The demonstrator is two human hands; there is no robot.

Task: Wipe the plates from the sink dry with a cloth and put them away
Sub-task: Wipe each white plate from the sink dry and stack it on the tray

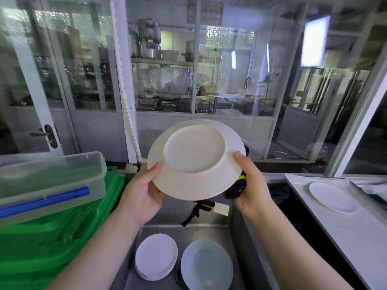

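A white deep plate (194, 160) is held up over the sink (211, 229) with its underside toward me. My left hand (142, 191) grips its lower left rim. My right hand (251, 185) grips the right rim together with a dark cloth (236, 187) with yellow trim, which is pressed behind the plate and hangs below it. In the sink lie a small stack of white plates (156, 256) and a pale deep plate (207, 266) beside it. A white plate (333, 197) lies on the white counter (356, 237) at the right.
Green plastic crates (52, 237) are stacked at the left, with a clear lidded container (50, 178) with blue clips on top. A glass partition (230, 70) stands behind the sink. A white pipe (129, 114) runs down to the sink's back edge.
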